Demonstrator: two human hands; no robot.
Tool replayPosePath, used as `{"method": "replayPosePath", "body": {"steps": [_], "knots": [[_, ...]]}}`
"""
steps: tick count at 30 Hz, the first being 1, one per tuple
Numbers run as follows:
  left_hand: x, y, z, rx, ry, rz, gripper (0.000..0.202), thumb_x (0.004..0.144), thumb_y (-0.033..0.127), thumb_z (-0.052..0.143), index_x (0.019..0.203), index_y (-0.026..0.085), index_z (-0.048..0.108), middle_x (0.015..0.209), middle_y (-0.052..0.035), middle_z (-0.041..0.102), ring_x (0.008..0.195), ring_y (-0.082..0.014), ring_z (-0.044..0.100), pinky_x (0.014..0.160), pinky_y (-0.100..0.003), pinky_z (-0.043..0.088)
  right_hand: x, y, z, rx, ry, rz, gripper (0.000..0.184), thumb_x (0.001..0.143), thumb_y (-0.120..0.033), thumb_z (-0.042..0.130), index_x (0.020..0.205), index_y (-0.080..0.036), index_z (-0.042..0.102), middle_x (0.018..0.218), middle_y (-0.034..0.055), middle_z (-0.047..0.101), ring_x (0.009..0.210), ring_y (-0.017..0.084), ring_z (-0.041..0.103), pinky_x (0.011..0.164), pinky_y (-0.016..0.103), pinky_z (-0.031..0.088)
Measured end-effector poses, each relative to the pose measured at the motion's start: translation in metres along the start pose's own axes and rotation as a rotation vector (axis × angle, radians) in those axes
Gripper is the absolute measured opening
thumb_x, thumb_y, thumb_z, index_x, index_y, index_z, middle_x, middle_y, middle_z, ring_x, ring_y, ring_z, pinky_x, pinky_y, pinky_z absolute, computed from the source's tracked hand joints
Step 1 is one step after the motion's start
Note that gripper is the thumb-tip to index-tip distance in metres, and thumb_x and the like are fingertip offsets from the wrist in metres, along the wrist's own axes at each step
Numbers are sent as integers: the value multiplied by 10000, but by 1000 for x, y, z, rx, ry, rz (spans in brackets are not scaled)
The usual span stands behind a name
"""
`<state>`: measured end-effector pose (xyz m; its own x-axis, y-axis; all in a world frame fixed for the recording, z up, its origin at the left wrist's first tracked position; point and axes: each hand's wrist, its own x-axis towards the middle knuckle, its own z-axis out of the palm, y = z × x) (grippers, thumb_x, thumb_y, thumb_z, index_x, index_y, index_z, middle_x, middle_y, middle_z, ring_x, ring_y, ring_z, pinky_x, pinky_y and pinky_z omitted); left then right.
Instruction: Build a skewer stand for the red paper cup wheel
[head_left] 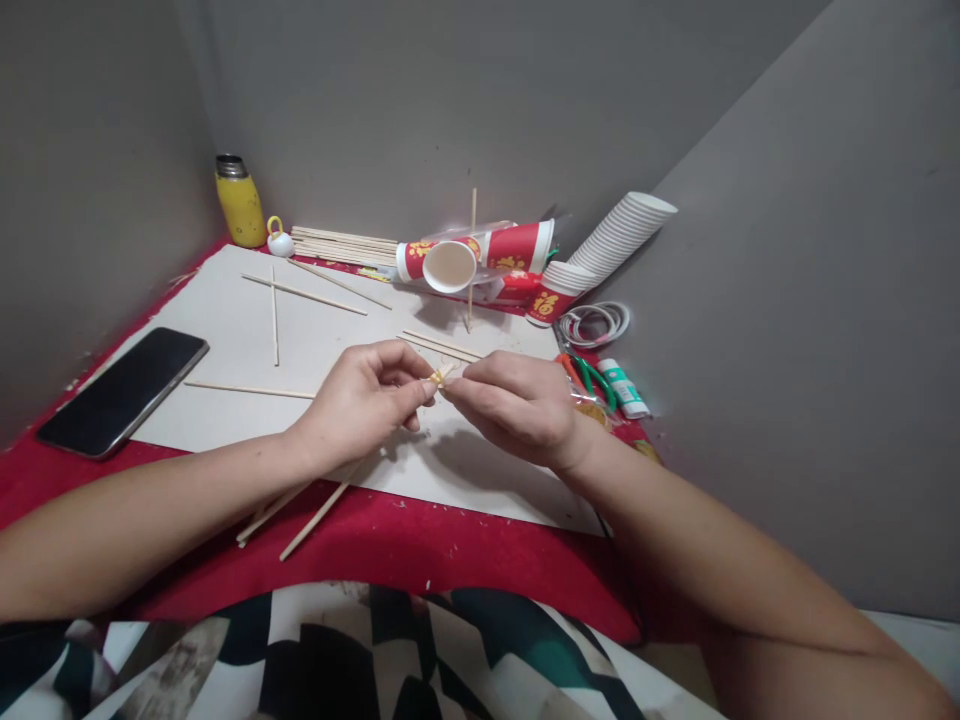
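Note:
My left hand (364, 400) and my right hand (517, 405) meet over a white board (225, 330), both pinching at a small yellowish band or tie (437, 377) wrapped round the ends of thin wooden sticks (315, 512). The sticks run from my left fingers down toward the red cloth (420, 550) at the near edge. Both hands have fingers closed in a pinch. What exactly my right fingertips hold is too small to name.
Loose sticks (304, 293) lie on the board, and a bundle (345, 243) lies at the back. A phone (124, 392) rests left. A yellow bottle (238, 202), red paper cups (480, 255), a white cup stack (619, 235), rubber bands (592, 323), pliers (589, 378) and a glue stick (624, 388) crowd the back and right.

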<state>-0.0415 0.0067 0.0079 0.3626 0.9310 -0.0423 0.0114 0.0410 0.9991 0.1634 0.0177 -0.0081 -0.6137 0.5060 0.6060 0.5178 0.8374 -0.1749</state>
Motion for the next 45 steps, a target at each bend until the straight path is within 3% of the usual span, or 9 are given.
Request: {"method": "replayPosePath", "body": {"steps": [5, 9, 14, 17, 21, 25, 29, 35, 45], "knots": [[0, -2, -1, -118, -5, -23, 124, 817, 182, 677, 937, 149, 667, 553, 37, 611, 397, -48, 481, 406, -155, 361, 3, -14, 13, 354, 71, 342, 107, 880, -266, 591, 801, -211, 635, 739, 44, 635, 668, 153, 563, 607, 294, 466], [2, -9, -1, -226, -15, -47, 171, 814, 206, 681, 972, 141, 681, 547, 18, 617, 407, -61, 500, 364, -146, 300, 3, -11, 17, 901, -81, 679, 163, 840, -322, 648, 782, -178, 599, 660, -7, 552, 554, 99, 479, 507, 238, 424], [1, -7, -1, -282, -7, -13, 189, 765, 214, 735, 925, 134, 673, 602, 7, 647, 461, -83, 573, 357, -141, 317, 6, -2, 17, 1578, -183, 895, 191, 744, -297, 680, 750, -165, 542, 605, -52, 445, 479, 71, 434, 376, 170, 365], [-2, -5, 0, -227, -40, 65, 178, 772, 220, 740, 910, 129, 674, 573, 17, 631, 459, -78, 563, 375, -144, 349, 12, 0, 15, 1791, -256, 971, 171, 716, -238, 644, 727, -171, 487, 593, -62, 413, 453, 62, 398, 342, 146, 329], [-5, -4, 2, -85, -65, 219, 102, 784, 191, 725, 862, 131, 697, 646, 7, 657, 495, -67, 558, 451, -163, 430, 20, 5, 7, 1791, -347, 1025, 108, 702, -189, 586, 728, -162, 485, 578, -54, 432, 434, 56, 359, 344, 144, 311], [-7, -4, -1, 128, -78, 268, 91, 811, 179, 690, 879, 122, 710, 682, -1, 664, 532, -77, 567, 527, -191, 471, 23, 8, -2, 1661, -354, 1013, 77, 702, -182, 575, 724, -153, 508, 581, -38, 470, 431, 58, 375, 344, 152, 314], [-6, -8, -4, 337, -59, 326, 95, 843, 176, 650, 896, 129, 713, 661, 6, 657, 554, -86, 569, 554, -199, 458, 23, 4, -10, 1389, -325, 966, 74, 731, -192, 600, 705, -145, 549, 528, -46, 459, 427, 67, 417, 349, 164, 341], [-4, -19, -5, 629, 15, 564, 100, 854, 117, 618, 882, 152, 707, 766, -2, 721, 650, -94, 615, 630, -198, 449, 25, -5, -24, 919, -268, 829, 105, 759, -197, 678, 714, -135, 608, 537, -35, 546, 469, 65, 497, 435, 167, 409], [-8, -23, -5, 721, -21, 716, 118, 873, 80, 599, 923, 145, 684, 829, -16, 728, 702, -89, 642, 644, -169, 455, 20, 3, -11, 1143, -291, 977, 134, 696, -232, 699, 705, -136, 606, 528, -28, 544, 435, 61, 472, 406, 162, 401]]}}
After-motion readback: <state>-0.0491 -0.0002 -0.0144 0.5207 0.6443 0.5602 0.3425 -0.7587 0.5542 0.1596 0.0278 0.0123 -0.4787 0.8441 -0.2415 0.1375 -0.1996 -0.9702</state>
